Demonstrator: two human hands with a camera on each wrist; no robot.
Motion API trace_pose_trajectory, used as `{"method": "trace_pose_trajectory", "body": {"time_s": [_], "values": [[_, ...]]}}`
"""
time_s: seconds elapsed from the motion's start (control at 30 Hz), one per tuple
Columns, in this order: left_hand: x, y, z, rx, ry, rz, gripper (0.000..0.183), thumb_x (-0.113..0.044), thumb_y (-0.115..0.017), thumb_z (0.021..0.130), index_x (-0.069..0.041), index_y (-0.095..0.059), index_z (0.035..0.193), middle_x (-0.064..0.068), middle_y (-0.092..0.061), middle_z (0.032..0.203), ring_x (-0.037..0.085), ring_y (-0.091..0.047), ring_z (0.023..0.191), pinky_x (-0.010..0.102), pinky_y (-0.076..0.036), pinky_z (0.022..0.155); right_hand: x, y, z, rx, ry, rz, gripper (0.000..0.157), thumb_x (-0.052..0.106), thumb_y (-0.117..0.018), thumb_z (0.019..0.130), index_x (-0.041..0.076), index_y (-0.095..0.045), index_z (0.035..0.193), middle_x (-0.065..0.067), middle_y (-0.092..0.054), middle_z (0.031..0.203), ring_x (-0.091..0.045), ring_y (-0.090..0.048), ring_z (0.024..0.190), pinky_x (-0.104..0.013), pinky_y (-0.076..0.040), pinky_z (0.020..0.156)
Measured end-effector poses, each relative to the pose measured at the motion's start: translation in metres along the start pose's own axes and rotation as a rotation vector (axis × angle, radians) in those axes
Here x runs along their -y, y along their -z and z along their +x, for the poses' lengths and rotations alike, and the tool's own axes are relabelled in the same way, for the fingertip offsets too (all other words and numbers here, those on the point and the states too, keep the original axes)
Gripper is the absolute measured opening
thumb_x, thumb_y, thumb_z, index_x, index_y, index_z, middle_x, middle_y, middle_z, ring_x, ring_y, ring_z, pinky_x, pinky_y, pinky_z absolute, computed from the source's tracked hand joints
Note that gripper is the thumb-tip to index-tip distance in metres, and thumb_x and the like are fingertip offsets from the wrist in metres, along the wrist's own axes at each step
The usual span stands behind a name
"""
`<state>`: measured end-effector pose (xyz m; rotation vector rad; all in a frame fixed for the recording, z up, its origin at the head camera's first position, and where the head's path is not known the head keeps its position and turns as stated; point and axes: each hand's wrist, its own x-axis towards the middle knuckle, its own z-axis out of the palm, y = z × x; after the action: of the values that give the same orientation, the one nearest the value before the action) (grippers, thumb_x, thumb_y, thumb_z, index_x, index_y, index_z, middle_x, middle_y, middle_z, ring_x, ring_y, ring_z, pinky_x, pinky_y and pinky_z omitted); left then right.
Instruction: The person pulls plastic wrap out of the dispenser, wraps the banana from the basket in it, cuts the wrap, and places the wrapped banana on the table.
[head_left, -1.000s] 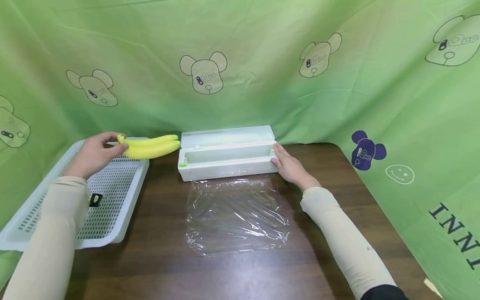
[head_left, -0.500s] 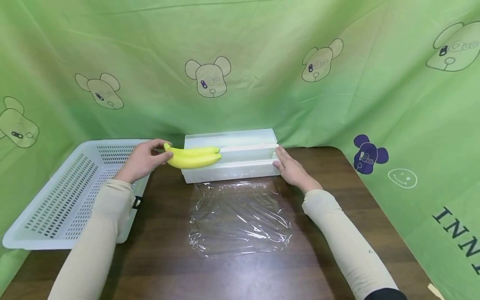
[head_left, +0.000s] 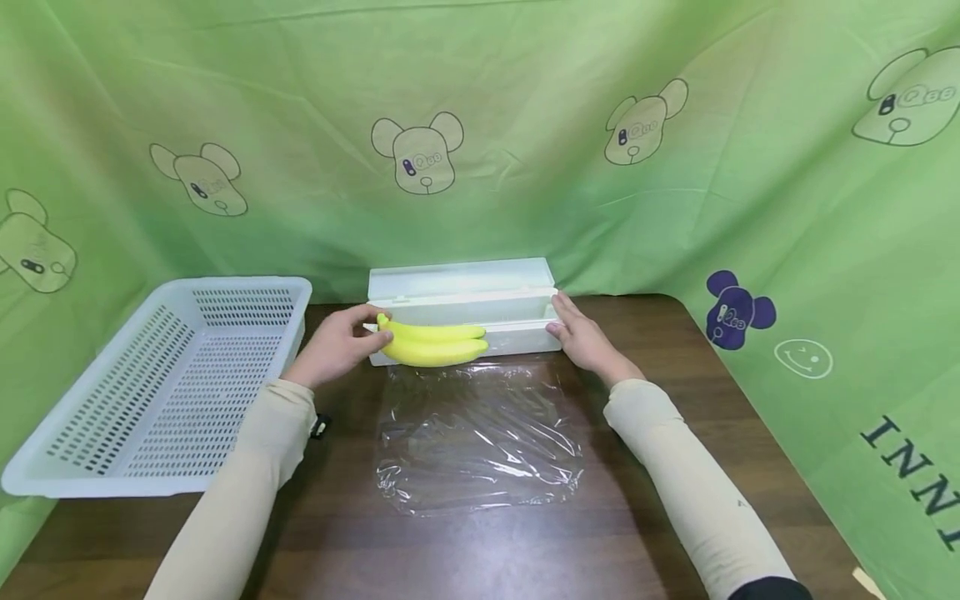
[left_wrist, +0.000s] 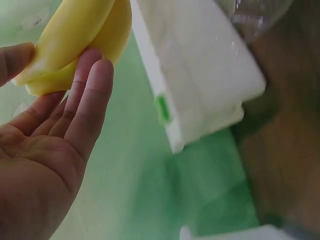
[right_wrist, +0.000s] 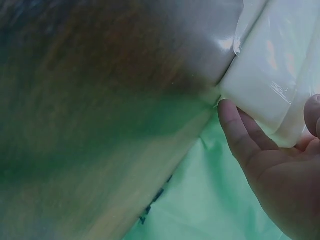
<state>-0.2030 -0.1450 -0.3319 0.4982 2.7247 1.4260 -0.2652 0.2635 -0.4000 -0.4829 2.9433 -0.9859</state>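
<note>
My left hand [head_left: 341, 343] pinches a bunch of yellow bananas [head_left: 435, 348] at the stem end, thumb on one side and fingertips on the other, as the left wrist view also shows. The bananas overlap the front of a long white plastic-wrap box [head_left: 517, 340] in the head view. This box has its lid [head_left: 461, 277] tipped back. My right hand [head_left: 588, 340] rests against the box's right end, fingers straight and thumb near the front corner. From the box's front, a sheet of clear plastic wrap [head_left: 480, 442] spreads over the table towards me.
A white perforated basket [head_left: 45, 467] stands at the left of the brown wooden table [head_left: 480, 558], partly behind my left sleeve. Green printed cloth [head_left: 525, 192] hangs behind the table and along both sides. The table's right edge slopes towards me.
My left hand has carried the bananas right from over the basket to the front of the box, and lower. The right hand has stayed at the box's right end.
</note>
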Motion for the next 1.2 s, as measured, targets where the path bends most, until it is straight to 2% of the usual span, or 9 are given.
{"method": "trace_pose_trajectory", "body": {"time_s": [0.3, 0.47, 0.7, 0.87, 1.03, 1.2], "values": [[0.002, -0.033, -0.006, 0.066, 0.002, -0.063, 0.032, -0.016, -0.070, 0.095, -0.002, -0.065, 0.123, 0.016, -0.068, 0.114, 0.026, -0.069, 0.096, 0.035, -0.055, 0.076, 0.000, 0.001, 0.002, -0.003, 0.001, 0.015, 0.062, 0.018, -0.050, 0.107, -0.005, -0.019, 0.157, -0.021, -0.009, 0.165, -0.038, -0.012, 0.150, -0.050, -0.011, 0.120], [0.005, -0.047, -0.007, 0.093, 0.008, -0.080, 0.028, -0.015, -0.071, 0.095, -0.003, -0.066, 0.119, 0.013, -0.068, 0.110, 0.024, -0.069, 0.093, 0.035, -0.055, 0.077, 0.002, 0.003, 0.002, -0.003, -0.010, 0.005, 0.062, 0.017, -0.050, 0.107, -0.005, -0.020, 0.157, -0.020, -0.011, 0.165, -0.038, -0.013, 0.150, -0.050, -0.012, 0.120], [0.013, -0.063, -0.011, 0.172, -0.021, -0.085, 0.028, -0.016, -0.071, 0.094, -0.002, -0.065, 0.118, 0.011, -0.067, 0.107, 0.023, -0.067, 0.096, 0.034, -0.055, 0.079, 0.001, 0.002, 0.001, 0.002, -0.026, -0.003, 0.062, 0.018, -0.049, 0.107, -0.002, -0.020, 0.158, -0.018, -0.011, 0.166, -0.038, -0.014, 0.150, -0.047, -0.011, 0.121], [0.015, -0.069, -0.016, 0.214, -0.004, -0.067, 0.025, -0.017, -0.071, 0.093, -0.005, -0.065, 0.114, 0.010, -0.067, 0.109, 0.021, -0.067, 0.095, 0.034, -0.055, 0.076, 0.003, 0.003, 0.002, 0.005, -0.023, -0.008, 0.062, 0.018, -0.049, 0.107, -0.003, -0.019, 0.157, -0.019, -0.011, 0.166, -0.038, -0.014, 0.150, -0.048, -0.011, 0.121], [0.015, -0.075, -0.022, 0.251, 0.019, -0.067, 0.025, -0.017, -0.072, 0.093, -0.007, -0.063, 0.114, 0.012, -0.064, 0.122, 0.024, -0.066, 0.106, 0.037, -0.055, 0.086, 0.003, 0.004, 0.003, 0.012, -0.035, -0.004, 0.063, 0.020, -0.049, 0.108, -0.002, -0.018, 0.158, -0.018, -0.008, 0.166, -0.038, -0.011, 0.151, -0.048, -0.010, 0.121], [0.020, -0.079, -0.025, 0.275, 0.036, -0.089, 0.029, -0.016, -0.072, 0.094, -0.005, -0.061, 0.118, 0.013, -0.061, 0.124, 0.025, -0.065, 0.109, 0.038, -0.054, 0.090, 0.004, 0.004, 0.002, 0.017, -0.042, -0.013, 0.063, 0.021, -0.049, 0.108, -0.001, -0.018, 0.158, -0.016, -0.008, 0.167, -0.037, -0.011, 0.151, -0.050, -0.011, 0.120]]}}
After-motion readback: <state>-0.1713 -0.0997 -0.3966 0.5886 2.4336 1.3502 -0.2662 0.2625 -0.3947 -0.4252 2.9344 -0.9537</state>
